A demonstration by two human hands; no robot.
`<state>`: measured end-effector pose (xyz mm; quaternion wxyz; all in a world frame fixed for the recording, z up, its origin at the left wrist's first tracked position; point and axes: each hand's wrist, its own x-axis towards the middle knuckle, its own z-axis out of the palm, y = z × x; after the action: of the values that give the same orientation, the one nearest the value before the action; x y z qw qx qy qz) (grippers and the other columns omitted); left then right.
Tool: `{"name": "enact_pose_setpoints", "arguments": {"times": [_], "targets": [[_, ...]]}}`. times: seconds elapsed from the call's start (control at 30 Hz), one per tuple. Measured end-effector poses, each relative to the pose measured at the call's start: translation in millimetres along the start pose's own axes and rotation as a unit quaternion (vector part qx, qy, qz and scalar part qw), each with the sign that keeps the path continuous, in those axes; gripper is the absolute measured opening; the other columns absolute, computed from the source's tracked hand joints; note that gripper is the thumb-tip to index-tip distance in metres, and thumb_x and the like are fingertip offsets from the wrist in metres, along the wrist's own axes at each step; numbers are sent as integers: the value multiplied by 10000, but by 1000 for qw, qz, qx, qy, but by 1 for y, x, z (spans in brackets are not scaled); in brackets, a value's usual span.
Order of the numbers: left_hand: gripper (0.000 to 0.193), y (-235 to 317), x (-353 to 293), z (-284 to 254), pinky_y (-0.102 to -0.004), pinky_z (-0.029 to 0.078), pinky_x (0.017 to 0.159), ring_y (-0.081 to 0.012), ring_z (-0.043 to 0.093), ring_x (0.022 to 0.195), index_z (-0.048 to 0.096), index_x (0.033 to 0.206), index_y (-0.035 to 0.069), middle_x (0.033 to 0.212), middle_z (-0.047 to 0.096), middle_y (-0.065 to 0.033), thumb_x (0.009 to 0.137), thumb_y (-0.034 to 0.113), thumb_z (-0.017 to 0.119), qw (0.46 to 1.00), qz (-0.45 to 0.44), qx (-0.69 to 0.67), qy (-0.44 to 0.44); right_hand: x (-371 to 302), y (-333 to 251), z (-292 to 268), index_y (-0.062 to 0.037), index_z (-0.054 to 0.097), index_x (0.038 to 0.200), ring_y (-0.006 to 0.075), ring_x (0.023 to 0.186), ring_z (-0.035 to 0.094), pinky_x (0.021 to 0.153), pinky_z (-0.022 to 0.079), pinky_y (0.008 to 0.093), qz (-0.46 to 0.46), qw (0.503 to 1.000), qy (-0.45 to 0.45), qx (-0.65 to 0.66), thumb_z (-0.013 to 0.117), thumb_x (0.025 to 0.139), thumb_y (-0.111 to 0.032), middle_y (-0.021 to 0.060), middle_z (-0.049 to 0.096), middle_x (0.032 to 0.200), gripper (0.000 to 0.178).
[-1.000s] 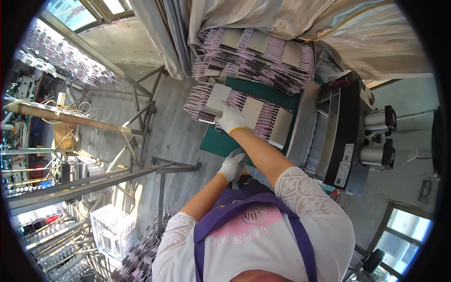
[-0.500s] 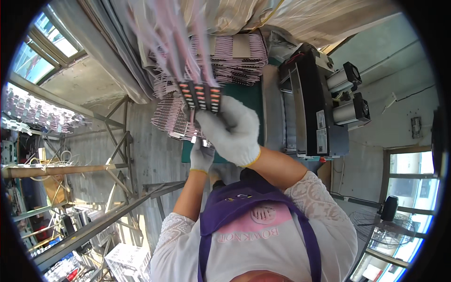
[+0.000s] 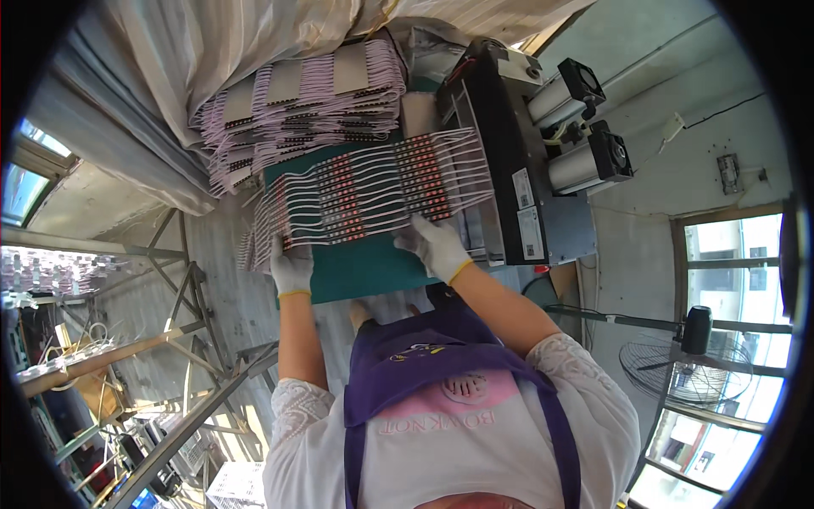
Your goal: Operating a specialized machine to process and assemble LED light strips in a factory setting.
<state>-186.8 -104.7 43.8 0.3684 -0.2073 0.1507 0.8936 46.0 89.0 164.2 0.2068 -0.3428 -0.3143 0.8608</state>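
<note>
A wide sheet of linked modules, dark strips with orange-lit dots joined by many parallel pale pink wires, lies spread over the green tabletop. Its right-hand wires reach up to the black machine. My left hand, in a white knitted glove, is closed on the sheet's near left corner, thumb and fingers at the edge. My right hand, gloved likewise, pinches the near edge farther right, beside the machine. The fingertips of both hands are partly hidden by the sheet.
Folded stacks of similar pink-wired strips with cardboard pieces stand at the table's back left, against hanging cloth. Two cylinders with fans jut from the machine's right side. A metal frame rises at left; a wire-cage fan stands at right.
The bundle that my right hand held raised and blurred is now spread flat across the table toward the machine. Both hands have come to its near edge, apart from each other. The view has shifted.
</note>
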Motion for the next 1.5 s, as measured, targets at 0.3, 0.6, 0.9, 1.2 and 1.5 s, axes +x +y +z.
{"name": "enact_pose_setpoints", "arguments": {"times": [0.3, 0.6, 0.9, 1.2, 1.5], "targets": [[314, -27, -47, 70, -402, 578, 907, -245, 667, 1062, 543, 1298, 24, 1218, 657, -116, 989, 76, 542, 966, -7, 212, -145, 8, 36, -96, -86, 568, 1226, 200, 1009, 620, 815, 553, 340, -5, 998, 13, 60, 593, 996, -222, 54, 621, 1135, 269], [240, -121, -20, 12, -399, 616, 820, -228, 688, 959, 592, 1212, 47, 1112, 677, -77, 977, 85, 567, 961, -81, 258, -58, -77, -28, -162, -7, 567, 1241, 242, 940, 684, 788, 572, 361, 256, 857, 116, -433, 538, 987, -469, 152, 640, 1205, 529], [280, -143, -17, 5, -379, 618, 787, -207, 683, 963, 581, 1246, 68, 1118, 673, -73, 966, 78, 584, 959, -44, 272, -73, -9, -72, -387, -72, 546, 1298, 261, 1068, 636, 893, 534, 389, 33, 837, 165, -521, 474, 1004, -351, 134, 599, 1293, 412], [384, -173, -34, 0, -310, 510, 697, -181, 643, 864, 606, 1173, 89, 1035, 679, -46, 955, 404, 639, 936, 56, 332, 104, 83, -29, -415, -64, 510, 1351, 258, 1153, 593, 962, 496, 372, -181, 865, 4, -469, 430, 1011, -236, 128, 577, 1336, 389], [981, -277, -105, 50, -494, 253, 1168, -418, 277, 1435, 427, 1406, 7, 1496, 359, -249, 639, 460, 837, 158, 276, 911, -264, 142, -25, -368, -55, 474, 1404, 256, 1238, 551, 1030, 458, 356, -418, 841, -59, -339, 387, 1019, -121, 123, 554, 1380, 400]]}}
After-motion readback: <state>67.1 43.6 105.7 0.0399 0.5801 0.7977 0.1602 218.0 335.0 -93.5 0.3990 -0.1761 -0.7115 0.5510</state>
